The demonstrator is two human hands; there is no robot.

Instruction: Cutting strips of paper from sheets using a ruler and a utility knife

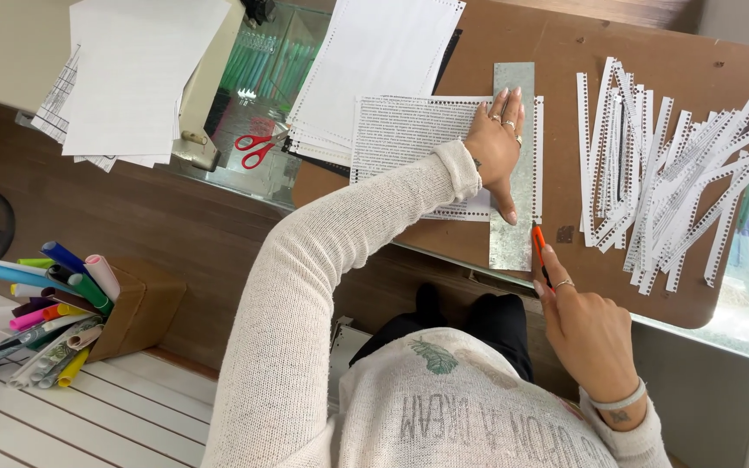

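Several coloured markers [54, 286] fill a brown box at lower left; red-handled scissors [257, 147] lie above, near centre. The left hand [496, 147] presses flat, fingers spread narrow, on a metal ruler [513, 234] laid over a printed sheet [400, 130] on the brown board [582, 52]. The right hand [587, 325] grips an orange craft knife [537, 243] at the ruler's lower edge. Perforated paper strips [669, 182] pile at right.
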